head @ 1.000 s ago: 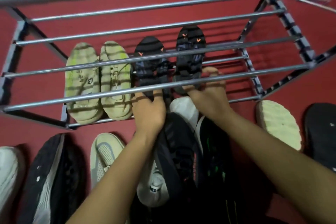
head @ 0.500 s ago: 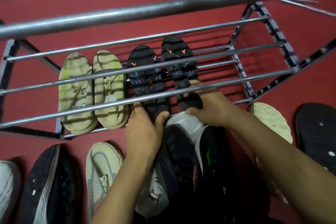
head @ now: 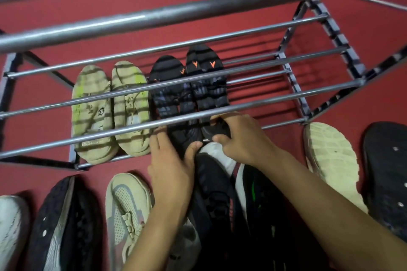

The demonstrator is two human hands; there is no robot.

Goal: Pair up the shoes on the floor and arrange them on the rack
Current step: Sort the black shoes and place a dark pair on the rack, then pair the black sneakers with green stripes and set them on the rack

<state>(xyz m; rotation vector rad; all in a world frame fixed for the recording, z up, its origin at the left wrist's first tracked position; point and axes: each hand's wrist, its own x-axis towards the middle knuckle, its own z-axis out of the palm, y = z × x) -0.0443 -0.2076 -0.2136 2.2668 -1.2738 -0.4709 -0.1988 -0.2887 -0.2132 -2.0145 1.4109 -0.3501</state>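
Black shoes point(head: 189, 94), heels apparently gripped, both hands point(head: 237, 138)

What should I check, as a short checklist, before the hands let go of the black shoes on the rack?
1. Left hand holds left black shoe at heel: ok.
2. Right hand grips right black shoe at heel: ok.
3. Black shoes side by side, toes level: not ok, the right one sits further back.
4. Beige pair beside them undisturbed: ok.
5. Heels resting on front rack bar: cannot tell, hands cover them.
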